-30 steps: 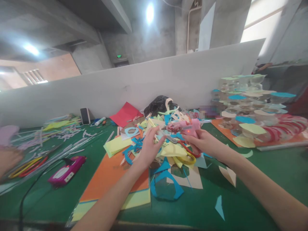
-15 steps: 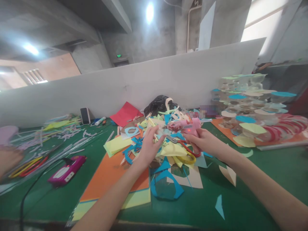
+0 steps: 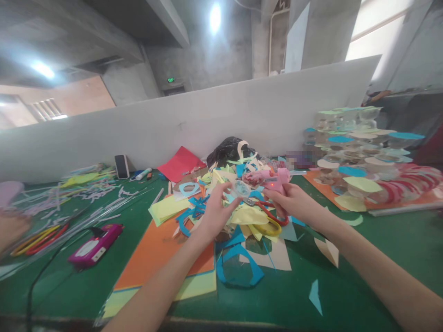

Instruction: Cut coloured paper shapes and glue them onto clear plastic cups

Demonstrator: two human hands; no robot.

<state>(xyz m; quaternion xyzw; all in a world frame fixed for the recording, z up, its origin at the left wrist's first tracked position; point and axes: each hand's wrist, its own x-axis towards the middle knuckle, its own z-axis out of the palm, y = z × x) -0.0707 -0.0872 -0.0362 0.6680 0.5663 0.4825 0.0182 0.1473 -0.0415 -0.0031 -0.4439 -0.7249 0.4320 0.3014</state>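
Note:
My right hand is wrapped round the handle of a pink hot glue gun. A small orange-red light glows on its side, and its nozzle points left. In my left hand, a small clear round plastic piece is held between thumb and fingers, just below the nozzle. I cannot tell whether the two touch. Beneath both hands spreads a heap of paper scraps in yellow, blue and cream. Scissors with red and yellow handles lie on it.
Clear plastic cups with coloured paper discs stand stacked at right. Orange paper sheets lie left of the heap. A magenta power strip, its black cable and a phone are further left. Another person's hand shows at the left edge.
The clear plastic piece in my left hand has tilted and now shows its round face. The glue gun has shifted slightly to the right.

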